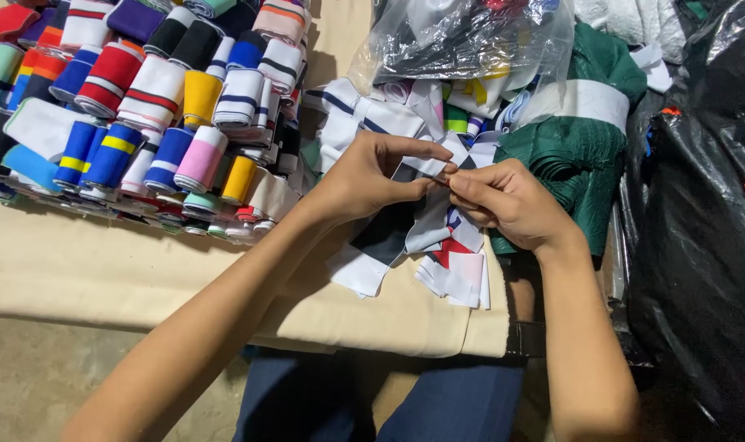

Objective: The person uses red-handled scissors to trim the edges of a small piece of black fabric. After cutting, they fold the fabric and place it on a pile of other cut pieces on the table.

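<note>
Over the cream-covered desk [102, 270] we pinch one white-and-navy knit strip [428, 168] between both hands, left hand [371, 176] and right hand [503, 200] closed on it; we should keep fingertips near its edge above the loose strip pile [446, 262], beside rolled bands [143, 106]

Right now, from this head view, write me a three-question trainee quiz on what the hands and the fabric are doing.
1. True or false: both hands pinch the same white fabric strip.
2. Which lies to the person's left? A) stacked coloured fabric rolls B) a black plastic bag C) green folded fabric
3. Fill in: the clear bag of fabric pieces lies ____ the hands in the picture.

Key
1. True: the left hand and right hand meet on it, fingertips close together.
2. A. The black plastic bag and green folded fabric lie to the right.
3. Above, farther from the person.
</note>
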